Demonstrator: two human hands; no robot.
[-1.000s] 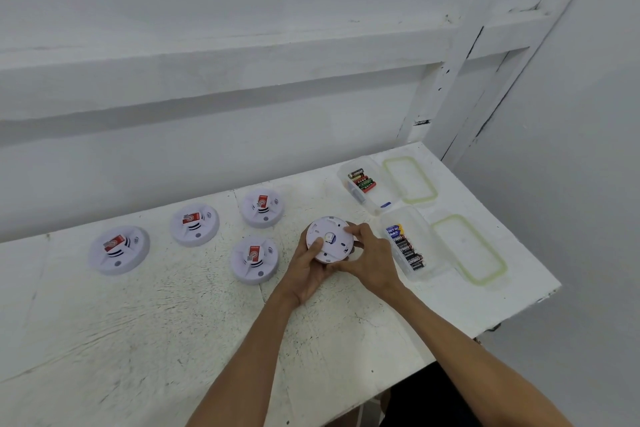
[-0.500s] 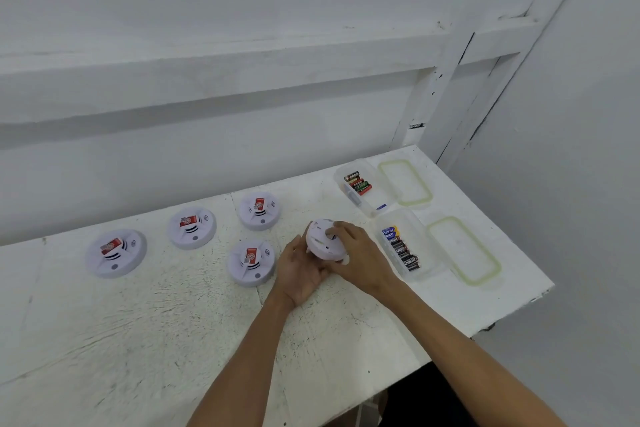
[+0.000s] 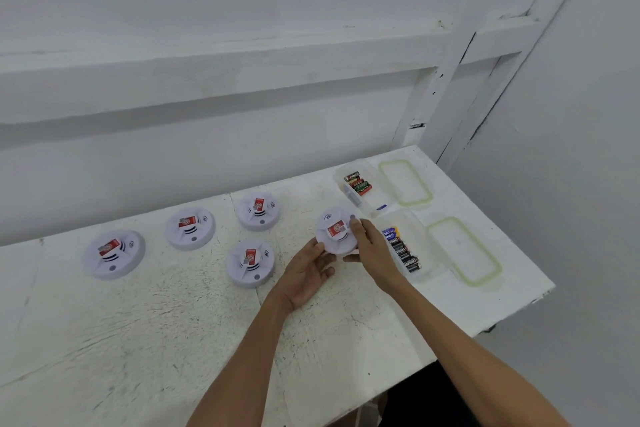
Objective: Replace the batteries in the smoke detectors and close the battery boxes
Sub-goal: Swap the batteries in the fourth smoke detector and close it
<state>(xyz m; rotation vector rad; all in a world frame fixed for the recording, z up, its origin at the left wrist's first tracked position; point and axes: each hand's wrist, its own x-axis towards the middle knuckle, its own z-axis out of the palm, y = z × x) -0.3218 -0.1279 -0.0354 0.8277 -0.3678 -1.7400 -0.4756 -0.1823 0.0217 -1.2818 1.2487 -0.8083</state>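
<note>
Held detector: a round white smoke detector, face up with a red label on top, sits between the two hands on the right half of the table — whether it rests on the tabletop or hangs just above it cannot be told.
Right hand: the right hand clasps the detector's right side, with the index fingertip on the far rim and the thumb at the near rim.
Left hand: the left hand lies palm up at the near-left rim, thumb against the edge and other fingers loosely curled; whether it truly grips cannot be told.
Front detector: the front detector lies flat just left of the left hand, red on top.
Back row: a row of three detectors lies behind it, stretching to the left.
Far box: the open clear far box holds red and green batteries.
Near box: the near box, just right of the right hand, holds dark batteries.
Lids: two green-rimmed lids lie flat — one to the right of each box.
</note>
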